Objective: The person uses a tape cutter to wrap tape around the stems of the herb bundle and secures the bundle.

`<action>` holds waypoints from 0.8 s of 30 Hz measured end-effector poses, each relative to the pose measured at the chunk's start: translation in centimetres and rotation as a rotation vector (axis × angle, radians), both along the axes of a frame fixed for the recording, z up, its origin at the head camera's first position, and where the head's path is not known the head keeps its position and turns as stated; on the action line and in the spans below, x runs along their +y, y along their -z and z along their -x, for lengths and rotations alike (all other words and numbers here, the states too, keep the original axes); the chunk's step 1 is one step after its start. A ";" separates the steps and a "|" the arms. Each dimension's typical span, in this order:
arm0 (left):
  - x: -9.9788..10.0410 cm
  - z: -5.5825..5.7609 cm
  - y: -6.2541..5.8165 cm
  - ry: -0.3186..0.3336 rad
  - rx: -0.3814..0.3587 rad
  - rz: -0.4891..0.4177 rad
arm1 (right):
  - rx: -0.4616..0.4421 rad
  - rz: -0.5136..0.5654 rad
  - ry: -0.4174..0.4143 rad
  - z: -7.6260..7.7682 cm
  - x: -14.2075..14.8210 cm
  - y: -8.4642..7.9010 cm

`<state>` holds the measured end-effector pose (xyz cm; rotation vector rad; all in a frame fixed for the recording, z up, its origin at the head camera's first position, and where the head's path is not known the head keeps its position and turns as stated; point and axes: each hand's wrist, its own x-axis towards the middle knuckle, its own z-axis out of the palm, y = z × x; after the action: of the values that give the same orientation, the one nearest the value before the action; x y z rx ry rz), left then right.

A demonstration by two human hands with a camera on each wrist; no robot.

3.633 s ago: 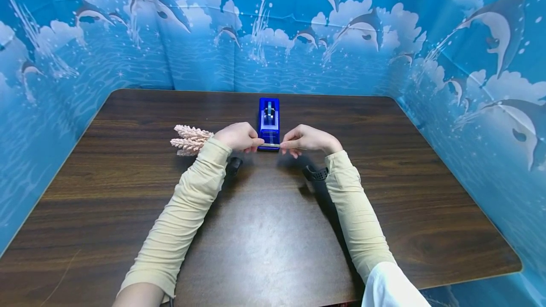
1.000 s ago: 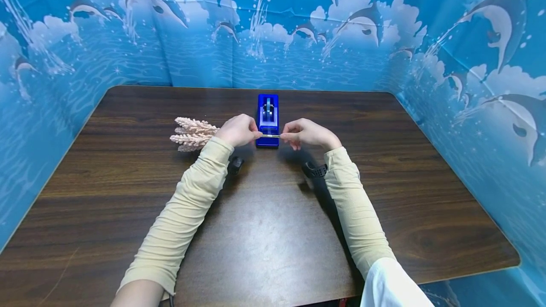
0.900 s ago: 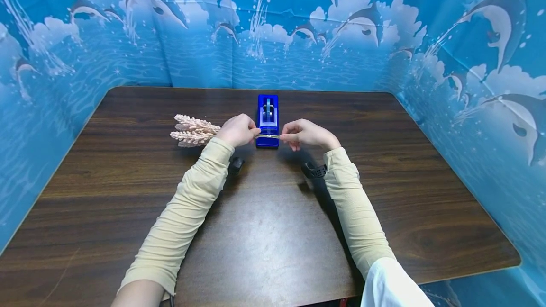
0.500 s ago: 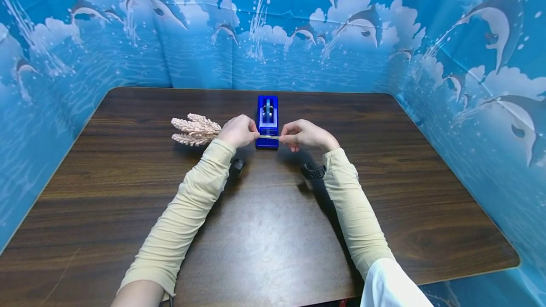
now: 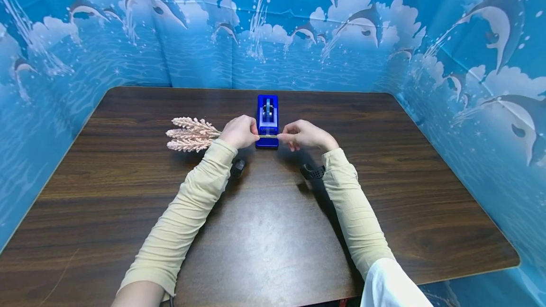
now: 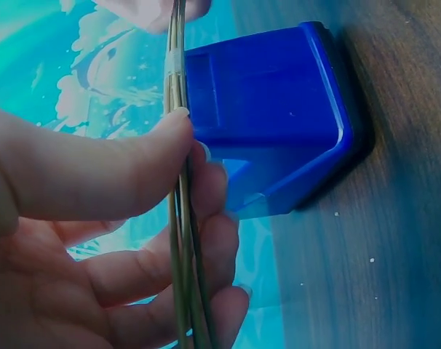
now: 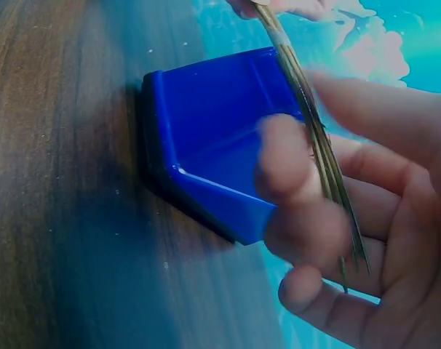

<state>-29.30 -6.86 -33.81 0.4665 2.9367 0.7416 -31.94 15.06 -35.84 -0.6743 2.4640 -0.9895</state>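
Observation:
A bunch of pale pink flower sprigs (image 5: 193,134) lies level, heads to the left. Its thin stems (image 5: 268,136) cross in front of a blue tape dispenser (image 5: 268,144). My left hand (image 5: 240,131) pinches the stems between thumb and fingers, below the heads. Toward their cut ends, my right hand (image 5: 306,135) has its thumb and curled fingers round the stems; some of those fingers blur in the right wrist view. A clear strip of tape (image 6: 175,62) wraps the stems between both hands. In the left wrist view the dispenser's blue body (image 6: 271,91) stands just beyond the stems.
The dark wooden table (image 5: 256,231) carries the dispenser near its far edge. A blue dolphin-print curtain (image 5: 273,65) hangs behind the table and along both sides. Black straps show at both wrists, below pale yellow sleeves (image 5: 187,207).
The flower heads have turned and spread differently within the last second. Both hands stay nearly in place in front of the dispenser, the right one shifted slightly left.

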 end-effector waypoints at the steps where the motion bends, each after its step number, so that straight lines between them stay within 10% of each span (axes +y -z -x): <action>1: 0.0 0.0 0.0 0.002 0.003 -0.002 | -0.010 -0.006 0.002 0.0 0.0 0.0; 24: -0.9 0.7 0.0 0.009 -0.127 0.004 | -0.010 0.055 0.115 0.3 0.6 -0.1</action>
<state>-30.00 -7.78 -33.79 0.4157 2.8167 0.7348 -32.27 15.63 -35.77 -0.5482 2.4985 -1.1043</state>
